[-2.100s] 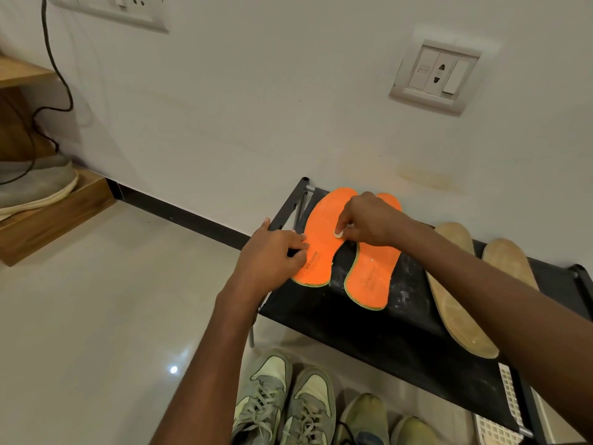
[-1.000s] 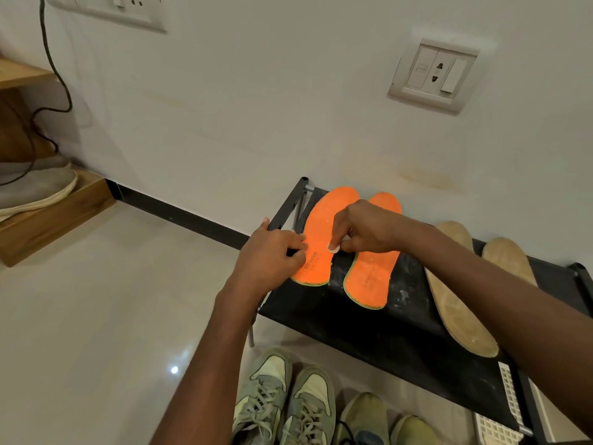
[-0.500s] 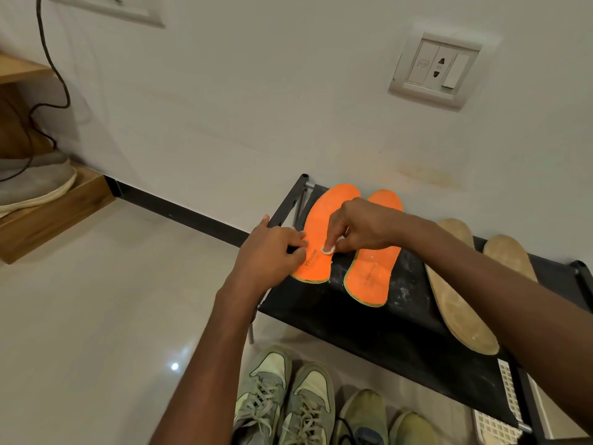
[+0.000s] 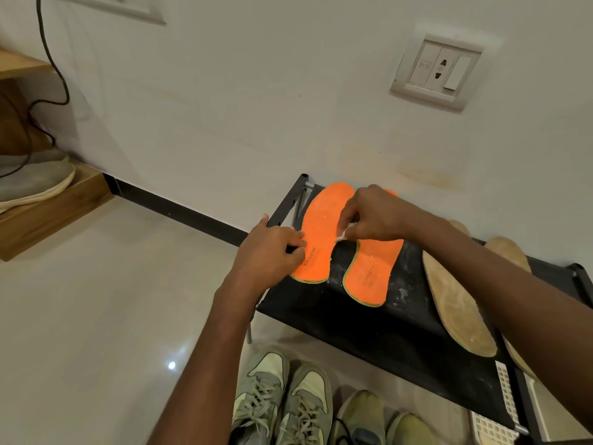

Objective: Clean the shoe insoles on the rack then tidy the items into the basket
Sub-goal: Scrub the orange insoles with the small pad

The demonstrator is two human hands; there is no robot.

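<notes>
Two orange insoles: side by side on rack (image 4: pixel 369 326).
Left hand (image 4: pixel 269 252): fingers curled, pinning left orange insole (image 4: pixel 321 239) so it cannot slide.
Right hand (image 4: pixel 372 213): pinches small white wipe (image 4: pixel 341 234), rubbing that insole's edge.
Basket: unidentified.

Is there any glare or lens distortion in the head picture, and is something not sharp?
Head view: a small bright glare spot sits on the glossy floor; the wide lens bends the wall socket and skirting so they tilt; lighting is soft, with dim shadow under the rack; the left hand and right hand look fairly sharp.
</notes>
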